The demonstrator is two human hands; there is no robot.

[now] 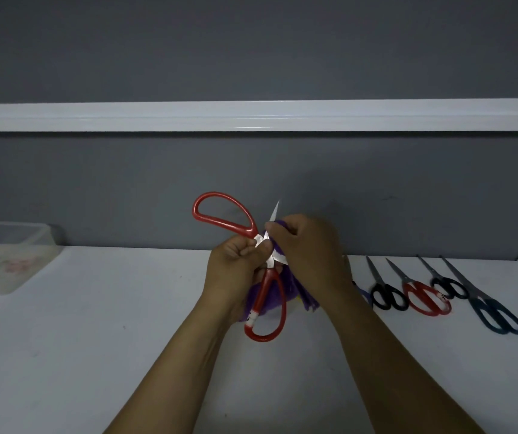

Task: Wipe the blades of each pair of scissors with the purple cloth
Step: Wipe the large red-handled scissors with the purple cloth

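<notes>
Above the white table, my left hand [236,264] grips a large pair of red-handled scissors [268,296] at the pivot, the scissors spread wide open. One red loop points up and left, the other hangs down toward me. My right hand [311,249] holds the purple cloth [278,227] wrapped around one blade, whose bare tip pokes up above the fingers. More purple cloth hangs down behind the lower handle. The second blade is hidden under my right hand.
Several other scissors lie in a row at the right: a black pair [387,294], a red pair [425,297], another black pair [448,286] and a long dark blue pair [495,311]. A clear plastic box [7,255] stands at the far left against the grey wall.
</notes>
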